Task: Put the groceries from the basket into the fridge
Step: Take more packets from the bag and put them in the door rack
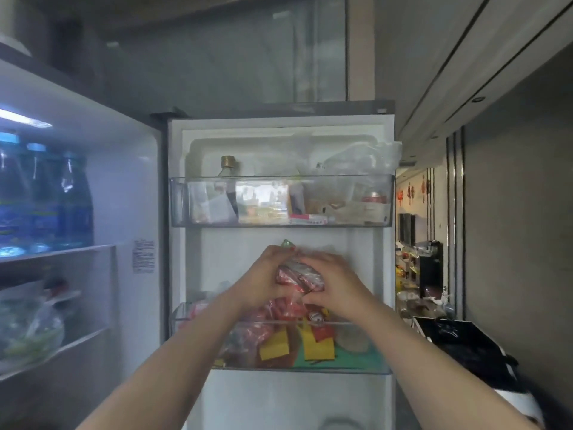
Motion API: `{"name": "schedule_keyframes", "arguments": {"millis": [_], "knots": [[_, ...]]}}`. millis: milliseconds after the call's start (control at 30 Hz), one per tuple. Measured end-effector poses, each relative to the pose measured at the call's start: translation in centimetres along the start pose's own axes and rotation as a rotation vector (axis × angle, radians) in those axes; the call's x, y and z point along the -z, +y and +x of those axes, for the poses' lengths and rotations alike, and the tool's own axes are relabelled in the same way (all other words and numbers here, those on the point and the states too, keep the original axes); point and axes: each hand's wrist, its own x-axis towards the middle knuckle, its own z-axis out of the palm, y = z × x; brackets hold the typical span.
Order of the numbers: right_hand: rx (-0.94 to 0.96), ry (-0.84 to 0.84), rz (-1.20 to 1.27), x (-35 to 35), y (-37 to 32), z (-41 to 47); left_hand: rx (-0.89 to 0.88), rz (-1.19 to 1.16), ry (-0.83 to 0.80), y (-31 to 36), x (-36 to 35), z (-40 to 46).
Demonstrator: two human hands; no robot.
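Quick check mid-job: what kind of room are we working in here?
Most likely a home kitchen. An open fridge door holds packed door bins, blue water bottles stand on a lit fridge shelf, and a cluttered counter runs along the right. Both hands grip a plastic-wrapped packet.

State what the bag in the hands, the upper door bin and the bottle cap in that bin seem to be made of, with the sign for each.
Bag: thin clear plastic film, crinkled and glossy, red packets showing through.
Upper bin: hard clear plastic; its contents are visible through the wall.
Cap: gold, probably metal, though coated plastic is possible.
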Motion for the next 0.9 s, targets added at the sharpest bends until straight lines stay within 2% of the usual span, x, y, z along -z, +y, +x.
{"name": "schedule_keyframes", "arguments": {"millis": [233,333,467,667,900], "knots": [[0.019,-0.076,-0.242,-0.6,1.2,-0.2,-0.011,0.143,-0.256,-0.6,0.5,-1.4],[0.031,-0.147,-0.283,-1.3,1.3,-0.5,-0.029,0.198,-0.23,-0.8,0.2,-2.5],[0.066,-0.136,-0.269,-1.3,0.9,-1.1,0.047,0.202,-0.254,-2.2,-0.5,-3.6],[0.036,-0.228,-0.316,-0.9,0.8,-1.5,0.077,0.172,-0.241,-1.0,-0.1,-3.6],[-0.061,-0.152,-0.247,0.8,-0.3,-2.6,0.137,0.026,-0.133,1.0,2.1,-5.5]]}}
